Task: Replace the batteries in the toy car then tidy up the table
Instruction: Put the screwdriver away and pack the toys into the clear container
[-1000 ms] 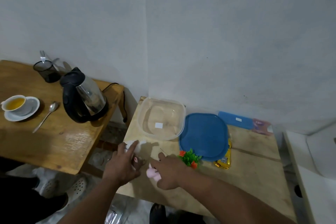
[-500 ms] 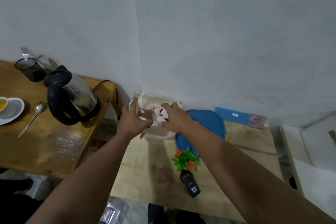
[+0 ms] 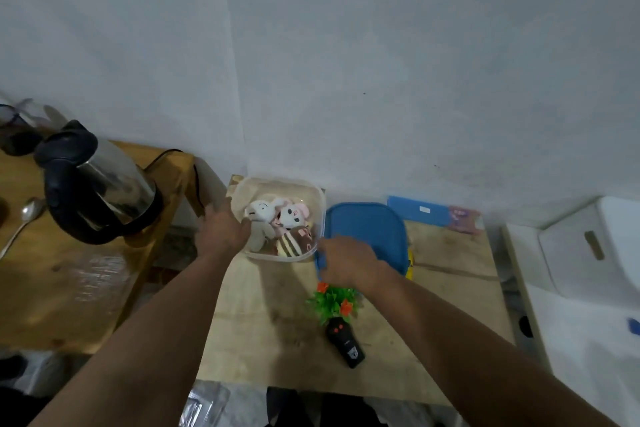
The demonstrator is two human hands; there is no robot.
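Note:
A clear plastic container point(image 3: 320, 205) stands at the far left of the light wooden table point(image 3: 263, 329). Inside it lie a white plush toy point(image 3: 260, 212), a pink-and-white plush point(image 3: 294, 214) and a brown striped plush point(image 3: 295, 242). My left hand point(image 3: 221, 230) is at the container's left wall, fingers apart. My right hand point(image 3: 343, 258) is curled over the near-left corner of the blue lid point(image 3: 369, 230), which lies flat to the right of the container. A black remote control point(image 3: 344, 345) lies near the front edge. No toy car is in view.
A small artificial plant point(image 3: 334, 300) stands just under my right wrist. A yellow packet point(image 3: 410, 262) pokes from under the lid. A blue flat box point(image 3: 415, 210) and a pink packet point(image 3: 464, 218) lie by the wall. A kettle point(image 3: 93, 184) and a spoon point(image 3: 20, 222) are on the left table; a white unit point(image 3: 588, 253) stands at the right.
Both hands carried plush toys from the table's front up to the container and let them go inside. My right hand then moved right onto the blue lid.

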